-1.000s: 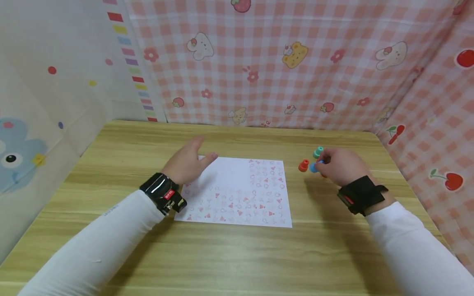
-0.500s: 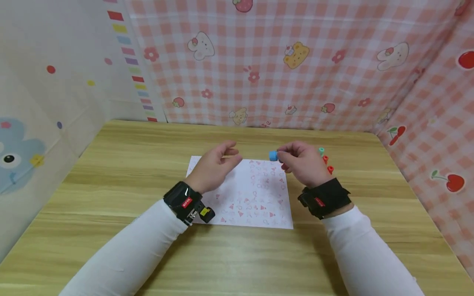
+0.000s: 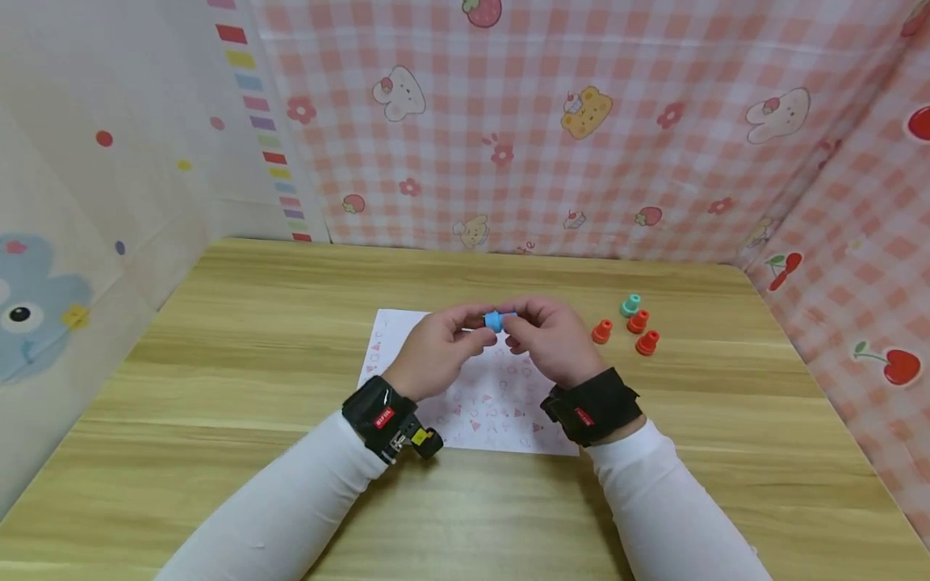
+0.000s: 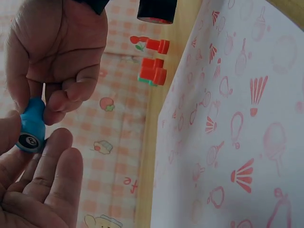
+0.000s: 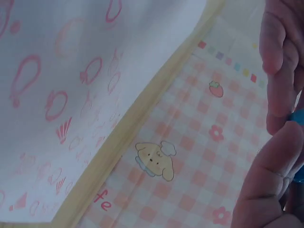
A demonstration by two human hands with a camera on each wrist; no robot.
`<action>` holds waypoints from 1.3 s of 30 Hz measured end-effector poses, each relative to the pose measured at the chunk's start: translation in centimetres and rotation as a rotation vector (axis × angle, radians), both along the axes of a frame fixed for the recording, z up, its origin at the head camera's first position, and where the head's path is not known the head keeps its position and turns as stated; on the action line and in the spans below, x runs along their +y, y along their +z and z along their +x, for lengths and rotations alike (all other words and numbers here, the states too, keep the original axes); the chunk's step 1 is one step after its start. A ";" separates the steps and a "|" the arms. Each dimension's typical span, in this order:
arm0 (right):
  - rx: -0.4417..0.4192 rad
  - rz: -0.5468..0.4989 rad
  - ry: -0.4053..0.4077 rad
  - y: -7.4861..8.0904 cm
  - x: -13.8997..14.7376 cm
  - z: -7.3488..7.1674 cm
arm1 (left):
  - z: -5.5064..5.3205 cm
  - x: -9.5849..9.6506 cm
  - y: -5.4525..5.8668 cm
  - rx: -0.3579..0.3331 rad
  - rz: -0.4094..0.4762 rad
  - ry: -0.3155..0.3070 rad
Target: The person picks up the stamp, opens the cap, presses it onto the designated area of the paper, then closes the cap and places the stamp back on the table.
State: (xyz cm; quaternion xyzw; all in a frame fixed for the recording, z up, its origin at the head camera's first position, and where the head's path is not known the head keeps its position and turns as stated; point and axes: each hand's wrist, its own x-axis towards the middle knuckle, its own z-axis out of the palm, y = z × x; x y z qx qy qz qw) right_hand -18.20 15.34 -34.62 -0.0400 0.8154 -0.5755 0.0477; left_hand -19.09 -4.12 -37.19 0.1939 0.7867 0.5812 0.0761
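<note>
One blue stamp (image 3: 494,321), up off the tabletop (image 3: 291,347) between two hands, in line with the far edge of one sheet of paper (image 3: 501,383) as seen from the head. Pinched at the broad end between thumb and fingers of the left hand (image 3: 436,351); pinched at the narrow end by the right hand (image 3: 555,339). On the broad end, turned toward the left hand, one round black mark with a pale figure like an 8, plain in the left wrist view.

Four more stamps toward the tabletop's far right corner, all upright, narrow end up: three red, one green. Nearest the far edge, the green stamp (image 3: 630,306); just beside, one red stamp (image 3: 638,322); farther from that edge, a second red stamp (image 3: 648,343); closest to the right hand, a third red stamp (image 3: 601,331).

Across the single sheet, red and pink shuttlecocks and racket-like shapes, too many and too faint to count. Two black wrist bands, left band (image 3: 378,411) and right band (image 3: 592,406). Behind the far edge, pink checked cloth (image 3: 465,145).
</note>
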 end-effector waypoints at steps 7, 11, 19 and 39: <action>-0.022 0.029 -0.006 -0.4 -0.6 0.2 | -0.1 -0.2 -0.3 -0.021 0.062 0.022; -0.017 0.063 -0.018 -0.5 -0.9 0.3 | -0.3 -0.4 -0.4 -0.030 0.074 0.022; -0.023 0.047 -0.026 -0.7 -1.2 0.2 | -0.4 -0.7 -0.4 -0.064 0.092 0.017; -0.028 0.243 -0.026 1.1 0.4 -1.7 | -0.7 -3.3 0.0 0.027 -0.051 0.112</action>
